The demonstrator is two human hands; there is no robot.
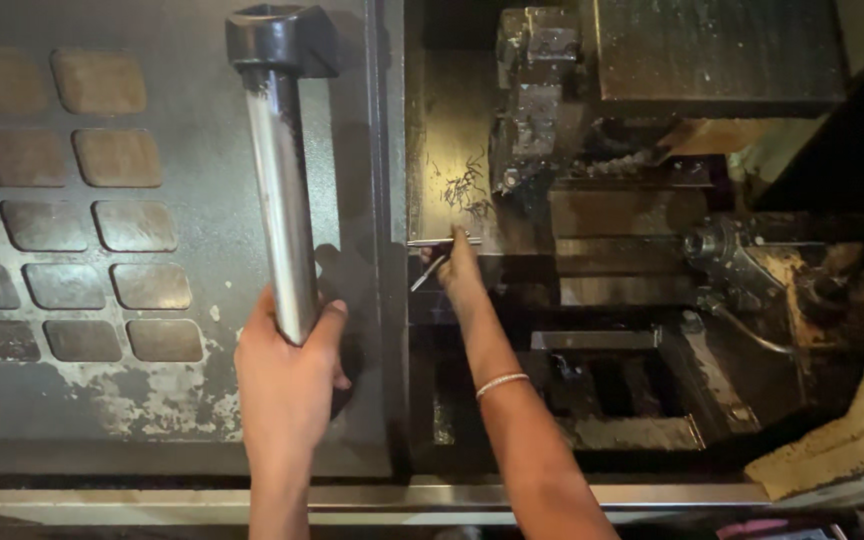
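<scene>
Left hand (287, 375) grips the lower end of the door handle (282, 190), a steel bar. Right of the handle, inside the machine, right hand (460, 272) pinches a thin metal rod (430, 271) below the tool turret (532, 95).

No packages, labels, signs or screens show in this view.

On the left of the grey machine door (202, 420), rows of dull rounded window panes (112, 158) run down its face — paint flaking near its lower edge. Far right, a dark tool turret (537, 90) hangs above scattered metal shavings (467, 185); a worn pale ledge (852, 440) sits near right.
</scene>
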